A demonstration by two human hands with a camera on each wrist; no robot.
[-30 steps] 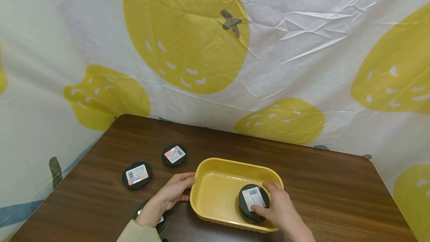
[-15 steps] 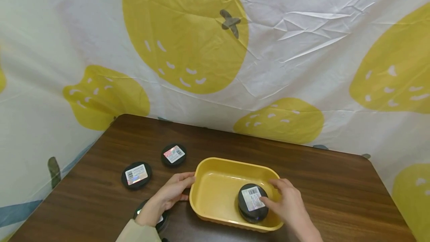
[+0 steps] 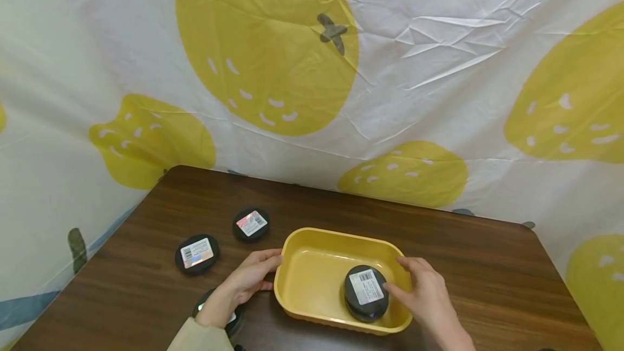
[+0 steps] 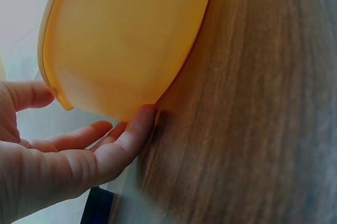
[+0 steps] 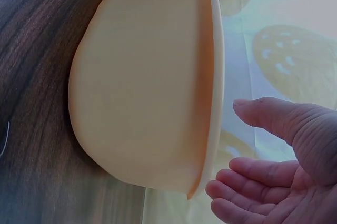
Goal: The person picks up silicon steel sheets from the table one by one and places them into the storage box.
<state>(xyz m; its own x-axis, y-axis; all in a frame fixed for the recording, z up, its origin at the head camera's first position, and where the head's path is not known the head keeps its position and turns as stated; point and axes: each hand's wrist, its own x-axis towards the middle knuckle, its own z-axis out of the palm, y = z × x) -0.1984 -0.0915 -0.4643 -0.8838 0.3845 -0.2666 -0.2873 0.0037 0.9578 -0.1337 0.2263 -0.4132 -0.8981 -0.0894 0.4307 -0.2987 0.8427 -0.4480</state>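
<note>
A yellow rectangular basin sits near the table's front. Inside it, towards the right end, lie round black discs that look stacked, the top disc bearing a white barcode label. My left hand touches the basin's left end; in the left wrist view, its fingers rest on the outer wall. My right hand is over the basin's right end, its thumb beside the top disc; whether they touch is unclear. In the right wrist view, that hand has loose fingers and nothing in its palm.
On the table, a labelled black disc lies left and another black disc farther back. A third black disc is partly hidden under my left wrist. Behind the table hangs a lemon-print cloth.
My right hand has let go of the top disc and drawn back to the right, towards the basin's rim. The left hand has kept its place.
</note>
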